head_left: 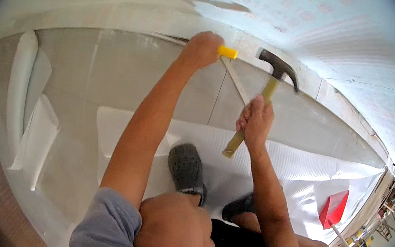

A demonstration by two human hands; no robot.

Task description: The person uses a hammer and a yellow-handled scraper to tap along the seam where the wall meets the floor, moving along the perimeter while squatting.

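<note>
My left hand (202,50) is closed round a tool with a yellow handle (228,52), low at the foot of the wall. The handle's end sticks out to the right of my fist. Its other end is hidden, so its kind is unclear. In my right hand (257,122) is a claw hammer (280,67) with a dark head and a worn yellowish shaft. Its striking face points left towards the yellow handle, with a gap between them. A thin pale strip (234,80) lies slantwise on the grey tiles between my hands.
Grey floor tiles (138,74) run along the pale wall (299,21). White foam sheeting (324,165) covers floor under my feet. Rolled white sheets (18,97) lie at left. A red dustpan (334,209) stands at right, before a cluttered area (379,237).
</note>
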